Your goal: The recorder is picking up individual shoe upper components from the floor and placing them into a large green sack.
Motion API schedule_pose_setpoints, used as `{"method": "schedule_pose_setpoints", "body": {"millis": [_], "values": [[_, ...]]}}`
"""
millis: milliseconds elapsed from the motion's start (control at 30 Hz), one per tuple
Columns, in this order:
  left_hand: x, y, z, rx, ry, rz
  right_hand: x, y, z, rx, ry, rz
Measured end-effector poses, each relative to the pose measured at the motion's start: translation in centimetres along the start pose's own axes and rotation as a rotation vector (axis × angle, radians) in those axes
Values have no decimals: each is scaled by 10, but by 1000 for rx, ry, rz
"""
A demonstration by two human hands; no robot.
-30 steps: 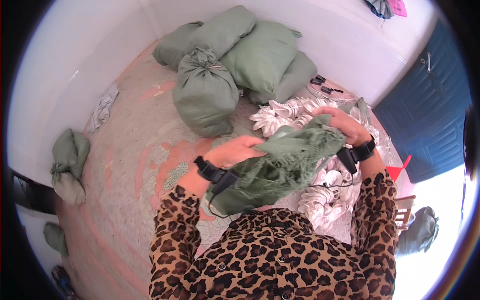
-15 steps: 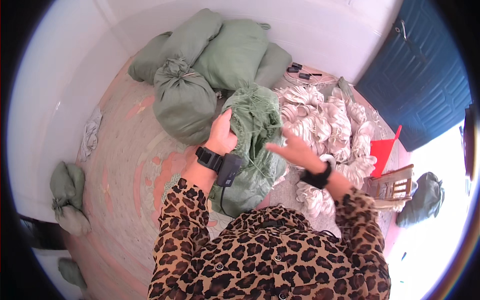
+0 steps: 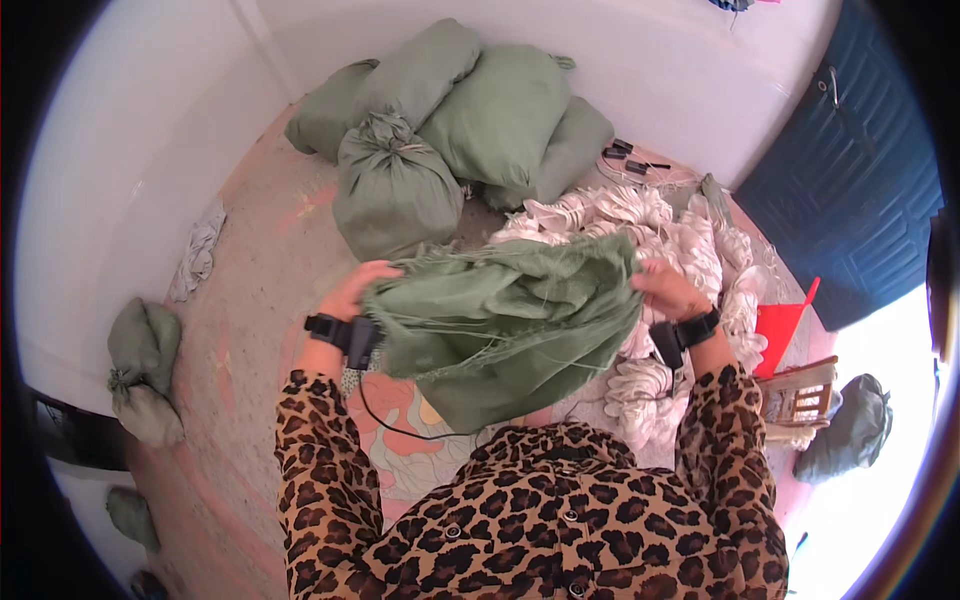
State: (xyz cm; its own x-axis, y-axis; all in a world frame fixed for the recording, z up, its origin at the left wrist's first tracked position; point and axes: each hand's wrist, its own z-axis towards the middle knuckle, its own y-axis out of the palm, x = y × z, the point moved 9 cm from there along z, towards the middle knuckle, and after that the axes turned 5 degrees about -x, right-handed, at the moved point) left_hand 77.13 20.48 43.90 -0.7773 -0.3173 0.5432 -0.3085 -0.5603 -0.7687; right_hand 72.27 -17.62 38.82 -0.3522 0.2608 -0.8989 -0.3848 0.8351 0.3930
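Note:
A green woven sack (image 3: 500, 320) with a frayed mouth is stretched wide between my two hands, in front of my body. My left hand (image 3: 358, 287) grips the left side of its rim. On the opposite side, the fingers of my right hand (image 3: 668, 290) are closed on the rim. The sack's mouth faces up, and loose strands hang across it; its inside is mostly hidden by folds. Just beyond and to the right lies a heap of white bundled cloth items (image 3: 680, 235), partly covered by the sack.
Several full green sacks (image 3: 495, 115) lean against the far wall, one tied sack (image 3: 395, 200) in front. At right are a red dustpan (image 3: 778, 335), a small wooden stool (image 3: 800, 392), a dark green bag (image 3: 850, 425) and a blue door (image 3: 850, 150). Smaller sacks (image 3: 143, 345) lie left.
The sack's mouth was narrow and bunched; now it is spread wide. My left hand has moved left, and my right hand, free before, has moved right and taken hold of the rim.

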Motion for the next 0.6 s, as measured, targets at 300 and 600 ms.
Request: {"method": "schedule_pose_setpoints", "body": {"millis": [300,600], "values": [[-107,5,-113,243,-1198,-82,-3,9,49,112,-145,595],[65,178,-56,-115,-1254,-1421,-26,53,48,15,-257,628]]}}
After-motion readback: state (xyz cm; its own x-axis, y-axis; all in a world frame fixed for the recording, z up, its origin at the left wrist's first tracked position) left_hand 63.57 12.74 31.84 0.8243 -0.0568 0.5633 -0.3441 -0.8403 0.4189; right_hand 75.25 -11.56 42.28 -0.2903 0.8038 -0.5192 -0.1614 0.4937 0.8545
